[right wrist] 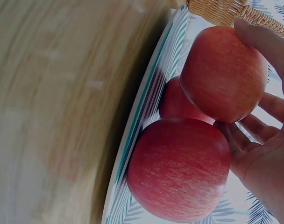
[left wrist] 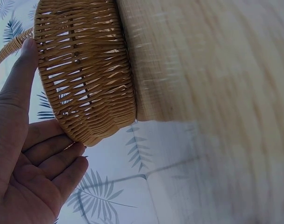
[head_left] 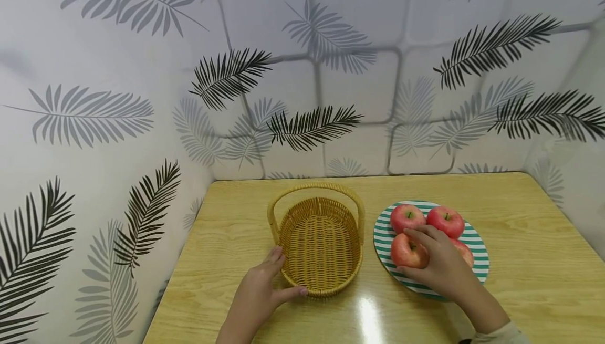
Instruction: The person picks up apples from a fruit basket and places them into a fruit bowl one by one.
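A round wicker basket [head_left: 321,249] with a tall arched handle stands on the table. At its near left side, my left hand [head_left: 257,294] touches it with spread fingers. In the left wrist view, the thumb lies along the rim of the basket [left wrist: 86,70] and the fingertips rest against its woven side. My right hand [head_left: 441,265] holds a red apple [head_left: 407,251] between thumb and fingers, over the striped plate [head_left: 385,223]. This apple [right wrist: 226,74] looks slightly raised in the right wrist view. Several other apples [head_left: 445,221] lie on the plate, one partly hidden by my hand.
The wooden table [head_left: 236,212] reaches back to a wall [head_left: 354,86] with a leaf pattern. Between basket and plate runs a narrow strip of tabletop. The basket's handle [head_left: 315,186] arches upright over its opening.
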`<state>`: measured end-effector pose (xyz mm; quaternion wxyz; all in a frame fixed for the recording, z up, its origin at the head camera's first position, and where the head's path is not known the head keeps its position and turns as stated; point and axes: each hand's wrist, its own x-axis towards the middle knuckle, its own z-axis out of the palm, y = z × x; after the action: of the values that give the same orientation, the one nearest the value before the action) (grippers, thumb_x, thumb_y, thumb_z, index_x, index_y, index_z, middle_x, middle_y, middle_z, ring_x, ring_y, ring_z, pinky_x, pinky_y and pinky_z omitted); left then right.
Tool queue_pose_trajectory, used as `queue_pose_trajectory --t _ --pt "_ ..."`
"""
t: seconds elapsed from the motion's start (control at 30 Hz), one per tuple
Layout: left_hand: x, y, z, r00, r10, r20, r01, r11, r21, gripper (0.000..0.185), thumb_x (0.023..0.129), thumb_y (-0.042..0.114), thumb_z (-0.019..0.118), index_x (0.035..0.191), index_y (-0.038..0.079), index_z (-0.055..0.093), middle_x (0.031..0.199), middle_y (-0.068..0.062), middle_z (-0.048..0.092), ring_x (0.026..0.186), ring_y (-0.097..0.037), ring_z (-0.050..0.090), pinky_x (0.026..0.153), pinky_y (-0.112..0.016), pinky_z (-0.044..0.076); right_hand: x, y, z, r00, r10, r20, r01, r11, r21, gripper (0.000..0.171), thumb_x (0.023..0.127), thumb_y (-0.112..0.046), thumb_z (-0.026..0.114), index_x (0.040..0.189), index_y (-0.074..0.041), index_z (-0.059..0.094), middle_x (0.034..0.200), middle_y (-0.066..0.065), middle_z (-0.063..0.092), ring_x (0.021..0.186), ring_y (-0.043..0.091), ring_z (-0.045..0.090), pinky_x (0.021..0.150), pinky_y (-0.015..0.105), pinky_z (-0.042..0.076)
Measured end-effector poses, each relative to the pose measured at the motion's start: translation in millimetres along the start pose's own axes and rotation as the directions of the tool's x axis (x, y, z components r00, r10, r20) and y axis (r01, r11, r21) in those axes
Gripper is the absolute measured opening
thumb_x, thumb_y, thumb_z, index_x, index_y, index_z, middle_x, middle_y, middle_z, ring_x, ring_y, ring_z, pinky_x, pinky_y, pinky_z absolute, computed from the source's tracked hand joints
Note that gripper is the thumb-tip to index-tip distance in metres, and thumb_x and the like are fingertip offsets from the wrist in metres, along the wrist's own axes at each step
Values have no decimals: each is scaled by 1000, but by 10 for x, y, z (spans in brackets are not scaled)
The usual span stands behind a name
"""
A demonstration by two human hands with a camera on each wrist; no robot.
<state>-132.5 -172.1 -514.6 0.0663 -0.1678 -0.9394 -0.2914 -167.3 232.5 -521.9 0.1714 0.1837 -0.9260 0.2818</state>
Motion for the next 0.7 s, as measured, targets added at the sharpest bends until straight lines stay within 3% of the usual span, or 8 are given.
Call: queue_pose_trajectory --t 0.7 --pt "6 -18 13 1000 -17 2 17 1000 -1 95 77 60 85 140 -8 64 154 -25 54 144 -37 55 111 -48 53 48 61 -11 998 20 51 -20 1000 -3 80 67 -29 103 136 -2 70 132 21 66 127 41 55 99 66 56"
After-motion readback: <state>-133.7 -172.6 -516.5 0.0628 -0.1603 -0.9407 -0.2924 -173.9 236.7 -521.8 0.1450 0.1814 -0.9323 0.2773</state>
